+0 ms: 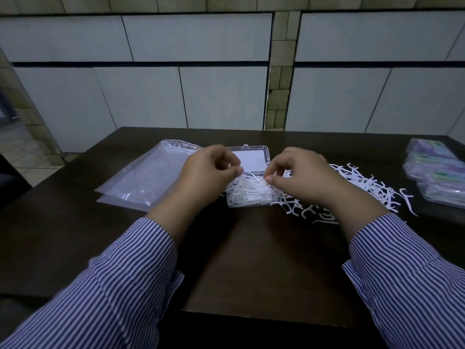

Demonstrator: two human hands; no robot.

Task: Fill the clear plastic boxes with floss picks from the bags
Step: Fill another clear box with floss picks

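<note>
Fingertips of both my hands curl over the open box [247,197]: left hand [211,170] pinches one pick between thumb and forefinger; right hand [299,175] pinches at the heap inside, fingers bunched. Box holds a loose white layer of picks, roughly level with the rim; lid [249,157] stands open at 12 o'clock. Loose picks [364,182] lie spilled at 3 o'clock, plenty left. Flat bags [146,177] at 9 o'clock look emptied. Stack of what look like packed boxes [437,177] at far 3 o'clock, blurred. Judgement: this box nearly full, closing not yet done.
</note>
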